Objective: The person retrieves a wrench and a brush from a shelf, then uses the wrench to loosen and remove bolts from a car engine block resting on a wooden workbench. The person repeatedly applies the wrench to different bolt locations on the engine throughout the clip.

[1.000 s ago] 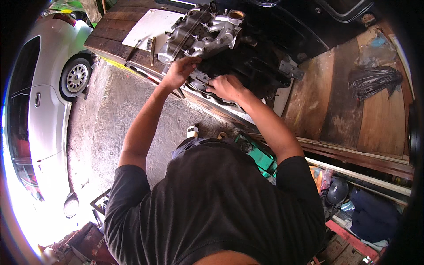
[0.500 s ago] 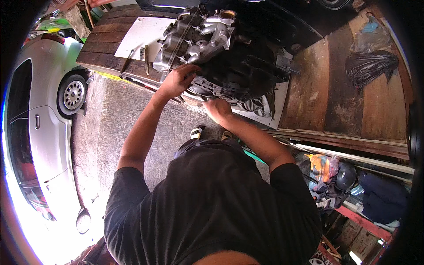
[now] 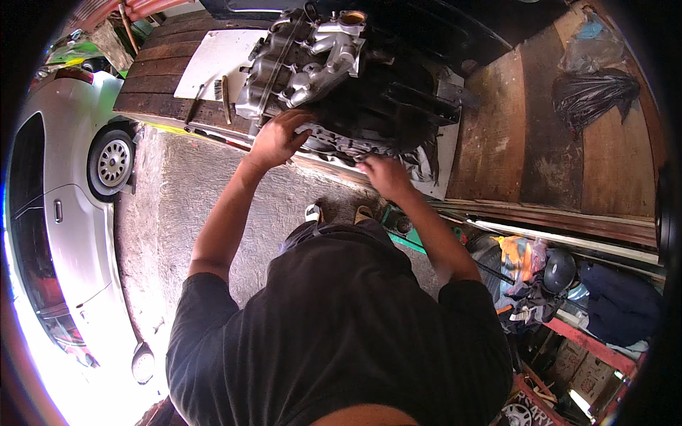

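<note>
A car engine point(image 3: 312, 82) lies on the bench before me, its silver cover and pipes at the left and a dark, greasy body point(image 3: 369, 106) to the right. My left hand point(image 3: 278, 140) is at the near left side of the engine, below the silver cover. Its fingers curl toward the engine, and whatever lies under them is hidden. Farther right, my right hand point(image 3: 387, 176) is by the engine's near lower edge. Its fingers are bent in and slightly blurred; anything between them is too small to make out. Some crumpled cloth point(image 3: 425, 163) lies beneath the engine's right end.
A brush point(image 3: 225, 99) and a thin dark tool point(image 3: 193, 108) lie left of the engine, near a white board point(image 3: 213, 60). Black plastic bag point(image 3: 593, 96) on the right-hand planks. Green crate point(image 3: 403, 231) by my feet. Parked white car point(image 3: 71, 199) at left.
My right hand has shifted right along the engine's near edge. My left hand stays at about the same spot. The view has moved slightly, and more of the green crate shows.
</note>
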`<state>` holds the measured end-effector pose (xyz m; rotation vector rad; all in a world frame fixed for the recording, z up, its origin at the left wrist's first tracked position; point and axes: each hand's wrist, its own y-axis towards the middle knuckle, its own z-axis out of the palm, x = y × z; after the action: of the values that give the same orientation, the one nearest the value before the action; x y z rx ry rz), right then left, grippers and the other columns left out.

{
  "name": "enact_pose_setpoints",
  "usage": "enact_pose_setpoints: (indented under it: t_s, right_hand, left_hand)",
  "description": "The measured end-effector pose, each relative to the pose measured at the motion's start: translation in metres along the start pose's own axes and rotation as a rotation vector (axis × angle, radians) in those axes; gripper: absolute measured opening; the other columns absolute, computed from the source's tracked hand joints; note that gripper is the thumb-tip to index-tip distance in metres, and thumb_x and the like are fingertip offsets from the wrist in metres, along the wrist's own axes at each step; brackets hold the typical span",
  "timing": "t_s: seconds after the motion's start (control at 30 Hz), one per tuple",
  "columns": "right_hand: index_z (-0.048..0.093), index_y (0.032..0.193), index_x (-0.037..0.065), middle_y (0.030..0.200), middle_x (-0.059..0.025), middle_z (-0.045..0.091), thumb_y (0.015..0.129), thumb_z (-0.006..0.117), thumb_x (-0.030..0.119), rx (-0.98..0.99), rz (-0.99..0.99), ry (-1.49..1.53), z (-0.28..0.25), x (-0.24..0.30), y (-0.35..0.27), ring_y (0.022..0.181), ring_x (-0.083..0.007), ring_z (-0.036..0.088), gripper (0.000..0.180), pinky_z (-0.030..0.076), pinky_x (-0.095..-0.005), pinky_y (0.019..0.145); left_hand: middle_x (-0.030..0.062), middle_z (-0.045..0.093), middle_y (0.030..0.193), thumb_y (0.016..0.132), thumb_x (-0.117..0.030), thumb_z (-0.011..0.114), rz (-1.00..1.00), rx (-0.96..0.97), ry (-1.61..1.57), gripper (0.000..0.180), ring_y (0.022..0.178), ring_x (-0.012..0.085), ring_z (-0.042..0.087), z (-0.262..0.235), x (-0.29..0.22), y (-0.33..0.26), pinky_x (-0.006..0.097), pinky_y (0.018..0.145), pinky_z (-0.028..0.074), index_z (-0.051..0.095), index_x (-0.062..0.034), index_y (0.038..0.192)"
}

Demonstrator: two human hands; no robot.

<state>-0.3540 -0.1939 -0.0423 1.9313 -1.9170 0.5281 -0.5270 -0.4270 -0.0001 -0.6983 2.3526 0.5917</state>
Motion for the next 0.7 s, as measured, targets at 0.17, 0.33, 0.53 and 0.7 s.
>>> enact_pose_setpoints:
  t_s: [0.17,0.33,0.53,0.7]
  right_hand:
    - [0.060,0.096,0.002,0.088,-0.0122,0.072,0.092,0.063,0.012,-0.263,0.057,0.635,-0.048,-0.041,-0.022,0.072,-0.0188,0.069,0.011,0.054,-0.0332,0.065]
    - [0.058,0.092,-0.001,0.095,-0.0188,0.071,0.093,0.061,0.005,-0.401,0.164,1.045,-0.065,-0.067,-0.049,0.078,-0.0198,0.069,0.007,0.058,-0.0312,0.073]
    - [0.057,0.091,-0.002,0.097,-0.0216,0.070,0.093,0.061,0.004,-0.442,0.196,1.103,-0.052,-0.078,-0.068,0.078,-0.0223,0.069,0.008,0.059,-0.0345,0.073]
    - [0.057,0.093,-0.004,0.097,-0.0215,0.070,0.093,0.061,0.005,-0.473,0.159,1.155,-0.044,-0.080,-0.067,0.082,-0.0246,0.070,0.009,0.059,-0.0347,0.075]
  left_hand:
    - [0.0144,0.059,0.126,0.084,-0.022,0.070,0.129,0.025,0.089,0.041,0.122,0.0328,0.053,0.029,-0.007,0.007,0.045,0.105,0.041,0.060,-0.0099,0.122]
    - [0.0118,0.048,0.141,0.078,-0.034,0.075,0.194,0.111,0.154,0.063,0.140,0.0301,0.033,0.076,-0.020,0.024,0.049,0.117,0.022,0.052,-0.0121,0.133]
    - [0.0089,0.030,0.154,0.070,-0.050,0.077,0.137,0.237,0.338,0.095,0.147,0.0269,0.016,0.125,-0.027,0.037,0.056,0.118,0.005,0.032,-0.0178,0.148]
    - [0.0091,0.025,0.157,0.074,-0.057,0.070,0.099,0.211,0.456,0.096,0.148,0.0264,0.014,0.144,-0.031,0.040,0.061,0.116,0.003,0.028,-0.0165,0.150]
